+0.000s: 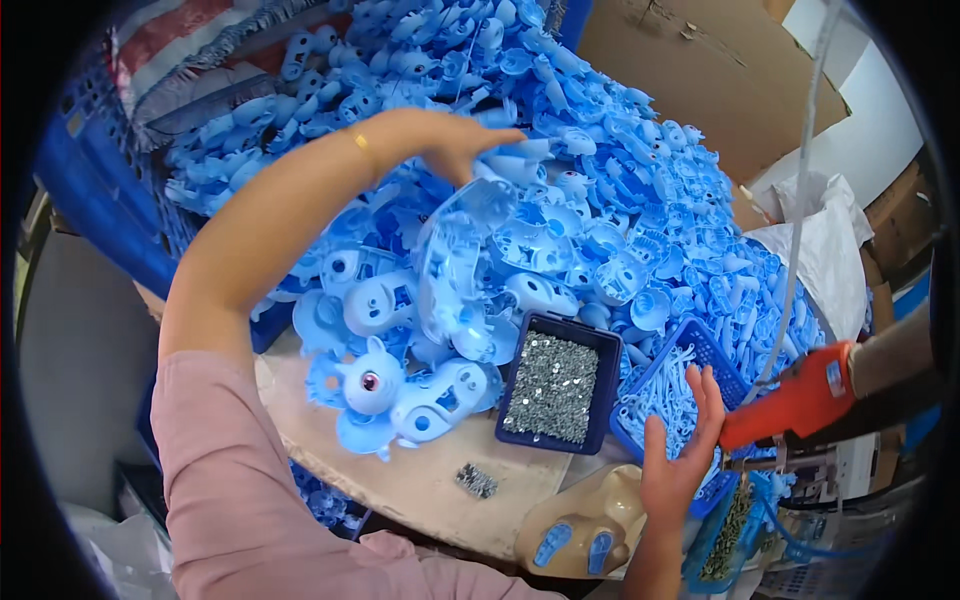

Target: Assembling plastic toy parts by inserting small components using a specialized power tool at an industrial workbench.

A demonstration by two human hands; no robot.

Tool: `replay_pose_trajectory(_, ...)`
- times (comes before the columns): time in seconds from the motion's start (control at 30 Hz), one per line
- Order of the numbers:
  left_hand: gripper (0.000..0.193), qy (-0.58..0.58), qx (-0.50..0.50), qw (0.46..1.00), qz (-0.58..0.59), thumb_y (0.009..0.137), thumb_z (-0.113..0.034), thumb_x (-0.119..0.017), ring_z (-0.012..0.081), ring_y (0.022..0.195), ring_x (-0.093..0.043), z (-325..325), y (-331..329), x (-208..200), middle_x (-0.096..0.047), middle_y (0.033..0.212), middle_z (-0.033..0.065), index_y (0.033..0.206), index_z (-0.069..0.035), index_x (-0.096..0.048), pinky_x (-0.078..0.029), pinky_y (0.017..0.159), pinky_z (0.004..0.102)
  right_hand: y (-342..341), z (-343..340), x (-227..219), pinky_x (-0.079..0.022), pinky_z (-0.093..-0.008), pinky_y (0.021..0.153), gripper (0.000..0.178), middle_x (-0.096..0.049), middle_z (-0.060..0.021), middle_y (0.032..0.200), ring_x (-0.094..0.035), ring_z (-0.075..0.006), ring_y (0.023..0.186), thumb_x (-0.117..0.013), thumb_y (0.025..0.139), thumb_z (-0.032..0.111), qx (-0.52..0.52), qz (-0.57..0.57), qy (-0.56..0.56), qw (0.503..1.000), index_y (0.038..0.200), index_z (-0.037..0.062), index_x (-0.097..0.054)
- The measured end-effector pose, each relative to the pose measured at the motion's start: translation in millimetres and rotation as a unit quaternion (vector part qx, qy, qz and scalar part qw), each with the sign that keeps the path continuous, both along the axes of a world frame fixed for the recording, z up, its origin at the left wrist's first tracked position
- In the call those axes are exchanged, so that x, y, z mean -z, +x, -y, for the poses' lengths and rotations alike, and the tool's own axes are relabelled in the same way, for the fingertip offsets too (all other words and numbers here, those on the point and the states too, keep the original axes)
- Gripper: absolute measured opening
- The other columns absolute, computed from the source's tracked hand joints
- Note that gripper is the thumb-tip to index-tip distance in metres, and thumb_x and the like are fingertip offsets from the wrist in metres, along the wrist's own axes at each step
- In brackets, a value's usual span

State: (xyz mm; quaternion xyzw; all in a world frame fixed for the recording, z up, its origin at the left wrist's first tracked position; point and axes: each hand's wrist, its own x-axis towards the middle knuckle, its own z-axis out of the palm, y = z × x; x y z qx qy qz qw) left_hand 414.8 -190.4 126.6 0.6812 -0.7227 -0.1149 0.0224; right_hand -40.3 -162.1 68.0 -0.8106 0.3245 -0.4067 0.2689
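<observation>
My left hand (455,148) reaches over the pile of blue plastic parts (620,190), thumb and fingers apart around the edge of a blurred light-blue plastic shell (470,215); some fingers are hidden. Below it lie more shells and a round blue head piece with a dark red eye (370,380). My right hand (682,455) is raised with fingers stretched, holding nothing, beside a red power tool (790,400). Close to that hand are a blue basket (715,350) of pale slender parts and a beige fixture (545,515) with two blue foot-shaped pieces in it.
A dark blue box (508,435) full of small silver screws stands mid-table, with a little heap of screws (477,480) on the tabletop (400,490). A blue-rimmed tray (700,570) of brass-coloured pieces sits lower right. Cardboard (700,90) and a white sack (830,240) border the pile.
</observation>
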Motion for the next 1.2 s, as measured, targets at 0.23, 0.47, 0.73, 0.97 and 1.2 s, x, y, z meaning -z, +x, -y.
replay_pose_trajectory(0.23, 0.095, -0.010, 0.046, 0.996, -0.074, 0.073, -0.027, -0.084, 0.0401, 0.102, -0.065, -82.6, -45.0, -12.1, -0.068, 0.112, 0.0191, 0.153, -0.017, -0.036, -0.051, 0.087, 0.0464, -7.7, -11.5, 3.8, -0.028, -0.0436, 0.118, 0.067, -0.049, -0.0199, 0.147, -0.042, -0.0316, 0.142, -0.063, 0.084, -0.004, -0.011, -0.057, -0.032, 0.998, 0.147, 0.0010, -0.041)
replay_pose_trajectory(0.47, 0.089, -0.128, 0.148, 0.979, 0.063, 0.069, -0.020, -0.085, 0.0377, 0.106, -0.060, -111.0, -69.4, 2.4, -0.067, 0.115, 0.0122, 0.148, -0.026, -0.044, -0.052, 0.090, 0.0451, 5.7, -30.1, -4.0, -0.028, -0.0445, 0.118, 0.056, -0.049, -0.0205, 0.147, -0.040, -0.0341, 0.143, -0.065, 0.085, -0.001, -0.032, -0.078, -0.056, 0.995, 0.139, 0.0012, -0.051)
replay_pose_trajectory(0.73, 0.051, -0.055, 0.125, 0.991, 0.008, 0.078, -0.022, -0.081, 0.0368, 0.143, -0.038, -130.5, -91.5, -9.9, -0.065, 0.126, 0.0066, 0.124, -0.013, -0.061, -0.032, 0.116, 0.0506, 14.9, -35.8, -5.3, -0.038, -0.0407, 0.111, 0.048, -0.057, -0.0196, 0.138, -0.052, -0.0315, 0.134, -0.067, 0.087, 0.000, -0.095, -0.067, -0.035, 0.993, 0.133, 0.0011, -0.055)
replay_pose_trajectory(0.97, 0.038, -0.164, 0.081, 0.981, -0.060, 0.083, -0.030, -0.079, 0.0336, 0.123, -0.052, -147.6, -99.5, -16.8, -0.066, 0.115, 0.0114, 0.113, -0.010, -0.066, -0.038, 0.108, 0.0456, 15.3, -44.5, -12.0, -0.050, -0.0368, 0.099, 0.044, -0.069, -0.0155, 0.121, -0.066, -0.0252, 0.115, -0.066, 0.090, 0.000, -0.136, -0.042, 0.054, 0.988, 0.133, 0.0031, -0.056)
replay_pose_trajectory(1.2, 0.049, -0.263, -0.082, 0.856, -0.438, 0.100, -0.039, -0.064, 0.0144, 0.115, -0.057, -176.8, -75.0, -2.6, -0.065, 0.125, 0.0032, 0.138, -0.009, -0.058, -0.044, 0.100, 0.0335, 21.5, -42.0, -9.6, -0.054, -0.0294, 0.087, 0.042, -0.067, -0.0138, 0.117, -0.071, -0.0203, 0.100, -0.061, 0.097, 0.002, -0.181, 0.015, 0.196, 0.964, 0.137, 0.0058, -0.051)
